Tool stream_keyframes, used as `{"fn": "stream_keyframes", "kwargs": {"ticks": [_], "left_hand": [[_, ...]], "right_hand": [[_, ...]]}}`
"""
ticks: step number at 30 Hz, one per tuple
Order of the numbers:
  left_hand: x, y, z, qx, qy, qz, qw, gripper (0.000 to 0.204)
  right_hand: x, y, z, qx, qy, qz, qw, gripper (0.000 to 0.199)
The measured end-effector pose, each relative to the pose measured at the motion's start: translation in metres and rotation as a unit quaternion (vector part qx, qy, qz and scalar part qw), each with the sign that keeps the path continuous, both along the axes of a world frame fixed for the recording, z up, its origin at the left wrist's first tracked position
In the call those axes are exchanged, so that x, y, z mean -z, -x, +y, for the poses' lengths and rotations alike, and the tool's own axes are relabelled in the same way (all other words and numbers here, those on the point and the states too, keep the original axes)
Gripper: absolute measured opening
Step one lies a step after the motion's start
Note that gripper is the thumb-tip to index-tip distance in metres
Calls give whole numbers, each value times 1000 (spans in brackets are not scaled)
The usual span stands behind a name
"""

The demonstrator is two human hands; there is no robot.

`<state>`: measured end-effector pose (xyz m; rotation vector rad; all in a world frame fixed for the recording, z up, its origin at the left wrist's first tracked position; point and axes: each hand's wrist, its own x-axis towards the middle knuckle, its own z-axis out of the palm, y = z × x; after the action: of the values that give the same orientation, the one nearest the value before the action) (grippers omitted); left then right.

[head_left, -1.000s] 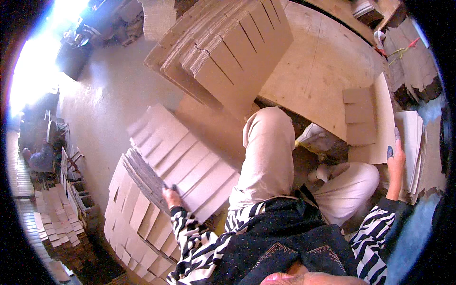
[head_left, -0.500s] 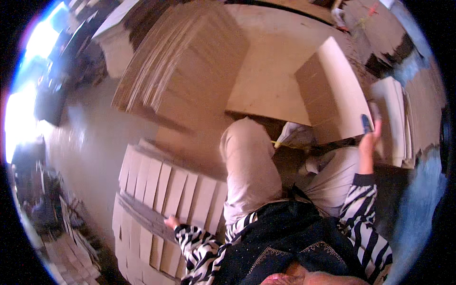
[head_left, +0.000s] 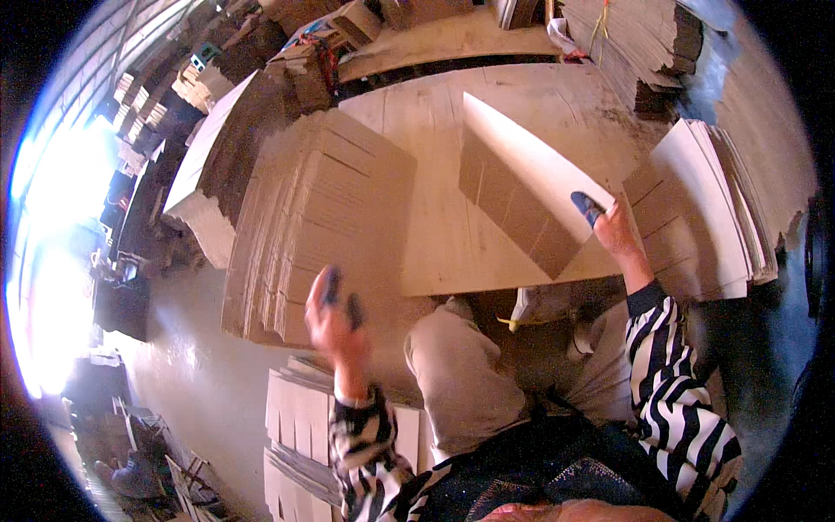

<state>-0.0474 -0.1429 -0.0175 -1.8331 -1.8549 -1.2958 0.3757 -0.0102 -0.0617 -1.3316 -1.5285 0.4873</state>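
Note:
My right hand, a dark cover on its thumb, is closed on the near right corner of a cardboard sheet. The sheet stands tilted on the wooden board, with a white upper face and a brown slotted side. My left hand is blurred by motion; its dark-covered fingers look apart and nothing shows in them. It hovers at the near edge of a thick stack of brown slotted cardboard, above the slotted pieces piled at my left side. Whether it touches the stack cannot be told.
The wooden board spans the space in front of my knees. Leaning white-faced sheets stand at its right end. Another cardboard stack lies at the far left, and more piled cardboard stands at the far right.
My left hand has risen from the slotted pile at my side to the brown stack. My right hand has brought the sheet leftward over the board. The whole view has shifted.

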Motion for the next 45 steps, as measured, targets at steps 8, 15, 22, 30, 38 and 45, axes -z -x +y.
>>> {"fn": "stream_keyframes", "kwargs": {"ticks": [8,15,22,30,38,45], "left_hand": [[-24,27,272,-257,209,273,903,69],[-4,78,309,-348,263,232,870,42],[-15,56,295,-229,66,281,930,16],[-27,43,286,-133,122,277,944,17],[-51,7,305,193,384,-36,902,26],[8,-48,295,187,511,-414,730,30]], "right_hand": [[-3,5,-1,-20,48,43,998,26],[15,-7,5,-60,99,-48,992,32],[-16,-9,6,-47,162,-29,985,27],[-14,-23,0,-75,115,29,990,28],[-27,-17,-10,-105,-94,68,988,28],[-19,-20,-11,-160,-175,37,971,27]]}}
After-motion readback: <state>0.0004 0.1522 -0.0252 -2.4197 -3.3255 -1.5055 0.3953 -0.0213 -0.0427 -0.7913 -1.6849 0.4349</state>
